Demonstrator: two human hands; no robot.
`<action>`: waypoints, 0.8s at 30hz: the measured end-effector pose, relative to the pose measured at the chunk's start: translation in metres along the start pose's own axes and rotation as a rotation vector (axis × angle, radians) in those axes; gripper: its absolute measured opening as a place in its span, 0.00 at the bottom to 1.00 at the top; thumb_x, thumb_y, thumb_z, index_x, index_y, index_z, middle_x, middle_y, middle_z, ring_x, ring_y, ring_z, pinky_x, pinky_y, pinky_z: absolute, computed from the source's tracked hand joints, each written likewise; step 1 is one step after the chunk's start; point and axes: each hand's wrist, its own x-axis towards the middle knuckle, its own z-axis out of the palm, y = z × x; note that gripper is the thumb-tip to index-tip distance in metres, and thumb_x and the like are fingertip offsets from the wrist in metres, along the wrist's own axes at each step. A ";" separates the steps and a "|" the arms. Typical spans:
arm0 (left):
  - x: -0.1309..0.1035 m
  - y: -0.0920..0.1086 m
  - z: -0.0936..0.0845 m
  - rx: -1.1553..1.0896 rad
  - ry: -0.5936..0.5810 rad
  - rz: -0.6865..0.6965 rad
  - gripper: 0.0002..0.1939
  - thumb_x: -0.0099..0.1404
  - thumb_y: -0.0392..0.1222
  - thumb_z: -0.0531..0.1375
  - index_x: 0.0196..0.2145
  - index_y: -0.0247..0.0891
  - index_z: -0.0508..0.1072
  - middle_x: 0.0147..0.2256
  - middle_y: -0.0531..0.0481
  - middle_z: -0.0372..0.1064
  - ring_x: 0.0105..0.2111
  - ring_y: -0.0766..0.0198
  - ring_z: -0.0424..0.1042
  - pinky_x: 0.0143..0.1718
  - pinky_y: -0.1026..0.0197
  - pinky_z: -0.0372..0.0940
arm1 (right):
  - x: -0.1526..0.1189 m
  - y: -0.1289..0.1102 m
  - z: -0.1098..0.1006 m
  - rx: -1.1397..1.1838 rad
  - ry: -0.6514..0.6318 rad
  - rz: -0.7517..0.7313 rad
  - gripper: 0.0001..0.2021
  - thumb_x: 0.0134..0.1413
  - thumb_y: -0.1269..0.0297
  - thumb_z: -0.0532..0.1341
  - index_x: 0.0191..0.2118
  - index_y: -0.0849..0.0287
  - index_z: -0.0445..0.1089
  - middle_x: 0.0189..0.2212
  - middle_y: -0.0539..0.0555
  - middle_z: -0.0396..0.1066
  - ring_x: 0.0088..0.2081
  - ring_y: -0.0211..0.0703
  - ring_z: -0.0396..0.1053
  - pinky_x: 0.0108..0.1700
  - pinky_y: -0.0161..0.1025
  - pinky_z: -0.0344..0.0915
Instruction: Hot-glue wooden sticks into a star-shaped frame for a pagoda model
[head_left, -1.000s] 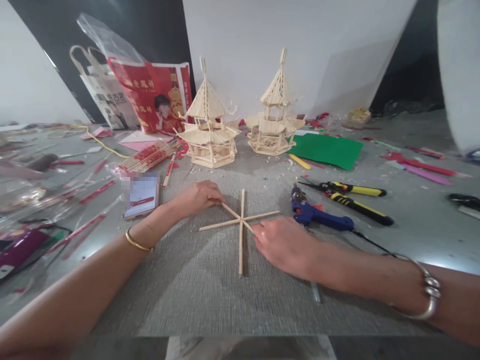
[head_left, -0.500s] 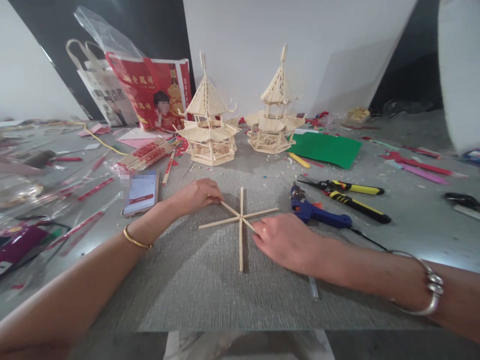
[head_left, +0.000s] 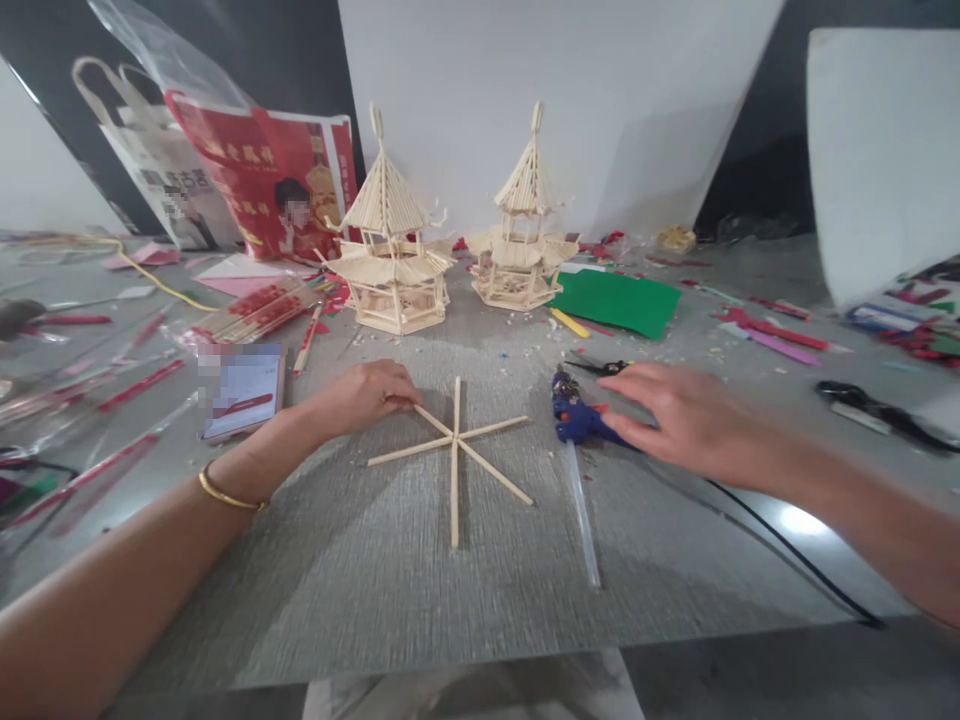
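Flat on the table lies a star of thin wooden sticks [head_left: 454, 490], its arms meeting at one centre. My left hand [head_left: 375, 392] is closed in a pinch on the outer end of the star's upper-left stick. My right hand [head_left: 675, 415] reaches over the blue glue gun [head_left: 581, 422], fingers stretched and apart from the thumb, covering much of its handle; whether it touches the gun I cannot tell. A clear glue stick [head_left: 582, 515] extends from the gun towards the front edge. Behind the right hand, the pliers [head_left: 600, 367] show only their dark jaws.
Two wooden-stick pagoda models [head_left: 394, 275] [head_left: 525, 245] stand at the back. A phone [head_left: 244, 390] and packaged sticks [head_left: 251, 308] lie left. Green sheet [head_left: 615, 302] lies behind the gun; its black cord [head_left: 795, 555] trails right. Red bag [head_left: 262, 180] stands back left.
My right hand has let go of the star's lower-right stick and moved right, opening over the glue gun. My left hand keeps its pinch. The view has shifted to the right.
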 end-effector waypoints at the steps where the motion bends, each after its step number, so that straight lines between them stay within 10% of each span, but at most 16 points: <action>1: 0.000 0.000 0.000 0.003 -0.004 -0.005 0.10 0.65 0.39 0.55 0.34 0.39 0.77 0.33 0.49 0.74 0.35 0.66 0.70 0.39 0.65 0.62 | -0.004 0.004 0.006 -0.014 -0.009 -0.025 0.18 0.57 0.59 0.52 0.46 0.65 0.70 0.40 0.62 0.71 0.40 0.51 0.70 0.40 0.47 0.67; 9: 0.000 0.000 0.000 0.022 -0.007 0.003 0.09 0.64 0.36 0.56 0.34 0.39 0.77 0.32 0.50 0.74 0.34 0.67 0.71 0.38 0.66 0.62 | -0.019 -0.020 0.011 0.127 0.196 -0.070 0.12 0.59 0.63 0.53 0.41 0.65 0.69 0.38 0.60 0.70 0.40 0.48 0.68 0.43 0.46 0.67; 18: -0.001 -0.001 0.002 0.019 0.020 0.019 0.09 0.64 0.36 0.56 0.34 0.39 0.77 0.33 0.49 0.74 0.34 0.66 0.71 0.39 0.66 0.63 | 0.001 -0.074 0.003 0.161 0.044 -0.258 0.07 0.56 0.67 0.57 0.35 0.63 0.71 0.33 0.58 0.71 0.37 0.47 0.69 0.40 0.44 0.67; 24: -0.003 -0.001 0.003 0.047 0.016 0.017 0.09 0.64 0.37 0.57 0.35 0.39 0.77 0.33 0.49 0.74 0.34 0.66 0.71 0.38 0.65 0.63 | -0.006 -0.035 0.009 -0.004 0.143 -0.120 0.12 0.56 0.64 0.54 0.40 0.63 0.70 0.36 0.61 0.71 0.38 0.50 0.69 0.41 0.48 0.67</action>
